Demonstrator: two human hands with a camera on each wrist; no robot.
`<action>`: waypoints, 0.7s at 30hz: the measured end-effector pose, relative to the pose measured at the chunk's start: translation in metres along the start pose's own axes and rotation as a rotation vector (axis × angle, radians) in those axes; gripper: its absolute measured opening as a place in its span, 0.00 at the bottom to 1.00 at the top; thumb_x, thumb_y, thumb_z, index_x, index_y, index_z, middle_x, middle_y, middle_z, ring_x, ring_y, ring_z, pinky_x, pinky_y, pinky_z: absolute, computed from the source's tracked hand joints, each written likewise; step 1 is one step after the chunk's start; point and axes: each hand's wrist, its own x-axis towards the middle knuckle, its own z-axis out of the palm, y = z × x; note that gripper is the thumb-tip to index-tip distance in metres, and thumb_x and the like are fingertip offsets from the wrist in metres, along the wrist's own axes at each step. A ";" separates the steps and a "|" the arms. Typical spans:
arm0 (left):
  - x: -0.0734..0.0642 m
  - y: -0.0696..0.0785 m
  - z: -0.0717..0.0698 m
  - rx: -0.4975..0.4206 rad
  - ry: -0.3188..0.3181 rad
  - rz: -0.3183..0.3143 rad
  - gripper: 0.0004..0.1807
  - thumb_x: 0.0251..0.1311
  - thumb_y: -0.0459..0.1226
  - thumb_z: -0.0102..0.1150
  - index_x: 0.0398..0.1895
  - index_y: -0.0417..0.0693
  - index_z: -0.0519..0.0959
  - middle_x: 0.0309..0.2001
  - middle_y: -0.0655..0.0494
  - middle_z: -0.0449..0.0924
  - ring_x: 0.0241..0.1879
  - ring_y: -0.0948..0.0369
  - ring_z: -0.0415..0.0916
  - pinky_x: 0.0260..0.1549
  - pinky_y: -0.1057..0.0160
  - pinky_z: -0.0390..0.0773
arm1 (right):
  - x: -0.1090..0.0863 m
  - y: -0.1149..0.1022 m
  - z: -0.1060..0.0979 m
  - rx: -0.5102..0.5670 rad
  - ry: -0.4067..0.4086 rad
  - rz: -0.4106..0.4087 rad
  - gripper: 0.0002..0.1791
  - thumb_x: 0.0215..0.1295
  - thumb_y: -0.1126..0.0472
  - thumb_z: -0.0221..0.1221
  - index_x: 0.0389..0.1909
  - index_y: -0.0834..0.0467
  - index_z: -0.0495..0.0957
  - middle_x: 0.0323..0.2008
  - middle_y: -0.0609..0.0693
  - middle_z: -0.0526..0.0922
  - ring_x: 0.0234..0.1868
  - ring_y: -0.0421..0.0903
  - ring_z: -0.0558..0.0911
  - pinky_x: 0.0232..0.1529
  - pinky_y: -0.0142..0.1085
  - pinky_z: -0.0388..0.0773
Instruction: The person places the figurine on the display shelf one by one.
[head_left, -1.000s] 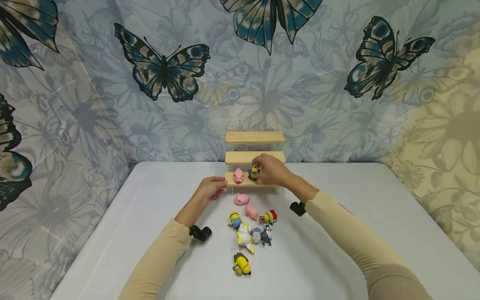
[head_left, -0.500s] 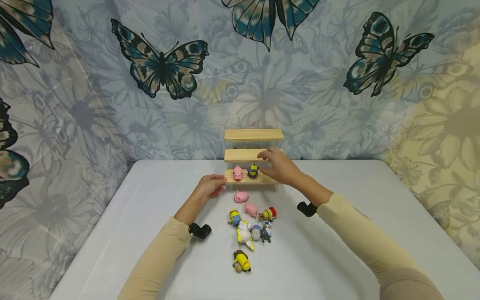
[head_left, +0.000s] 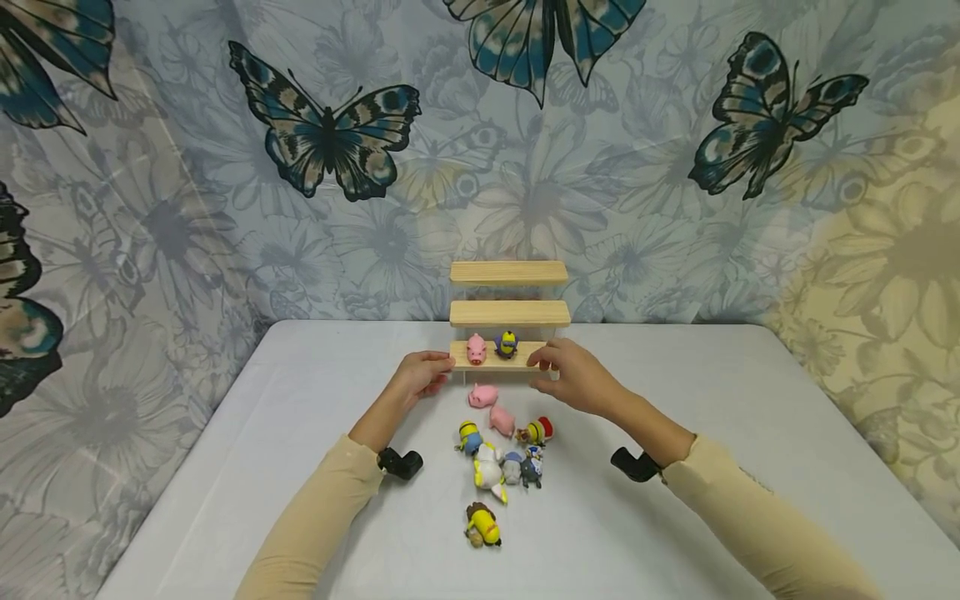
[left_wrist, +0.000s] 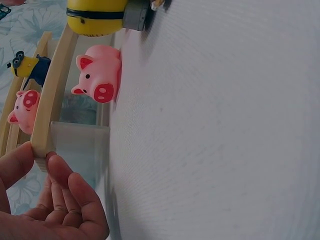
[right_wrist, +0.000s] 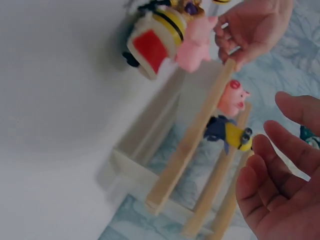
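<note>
Left hand (head_left: 420, 377): the left end of the lowest board (left_wrist: 54, 95) was pinched between thumb and fingertips.
Wooden rack (head_left: 510, 272): it was stood at the back of the table (head_left: 622, 533); it seemed light and stiff, apt to be slid if pushed, so it was best held by a board end.
Pink pig (head_left: 476, 348): it was set upright on the lowest board, near the held end; its smooth body looked light and perhaps slightly soft, best grasped round both flanks.
Two loose pigs (head_left: 483, 396): these were left on the table before the rack; a like hold was suggested by their rounded shape.
Blue-clad minion (head_left: 506, 344): it was stood right of the pig, apart from it; it appeared light and firm, with its narrow base easily tipped, so the torso was judged the safer hold.
Red-topped figure (head_left: 537, 431): it was laid on its side; its hard-looking middle could be gripped.
Right hand (head_left: 581, 379): nothing was held; the fingers were loosely bent, widely parted from the thumb, near the board's right end; whether the board was touched could not be told.
</note>
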 end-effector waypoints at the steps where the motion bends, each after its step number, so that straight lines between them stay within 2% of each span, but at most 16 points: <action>1: 0.000 0.000 0.000 0.002 -0.001 0.001 0.20 0.62 0.41 0.63 0.56 0.47 0.78 0.36 0.58 0.81 0.27 0.68 0.75 0.27 0.70 0.74 | -0.002 0.000 0.002 0.003 -0.013 0.003 0.13 0.60 0.61 0.66 0.43 0.62 0.81 0.36 0.54 0.79 0.38 0.49 0.76 0.37 0.39 0.73; 9: 0.000 -0.001 0.001 -0.001 0.004 0.003 0.20 0.62 0.40 0.64 0.56 0.46 0.78 0.37 0.57 0.81 0.27 0.68 0.74 0.28 0.70 0.74 | -0.014 -0.002 0.020 0.017 -0.145 0.036 0.12 0.59 0.57 0.67 0.40 0.61 0.82 0.33 0.51 0.79 0.35 0.49 0.77 0.34 0.35 0.71; 16: -0.001 0.000 0.001 0.009 0.008 0.006 0.20 0.62 0.41 0.63 0.56 0.46 0.78 0.36 0.58 0.81 0.28 0.67 0.74 0.29 0.70 0.74 | -0.021 -0.005 0.036 -0.036 -0.195 0.016 0.13 0.58 0.55 0.68 0.38 0.59 0.84 0.30 0.50 0.77 0.29 0.39 0.70 0.29 0.30 0.69; 21: -0.002 0.001 0.001 0.010 0.004 0.009 0.20 0.63 0.41 0.63 0.57 0.45 0.77 0.38 0.56 0.82 0.28 0.67 0.74 0.29 0.69 0.75 | -0.024 -0.007 0.045 -0.090 -0.222 0.039 0.15 0.55 0.51 0.70 0.35 0.58 0.84 0.26 0.46 0.73 0.26 0.38 0.67 0.26 0.29 0.64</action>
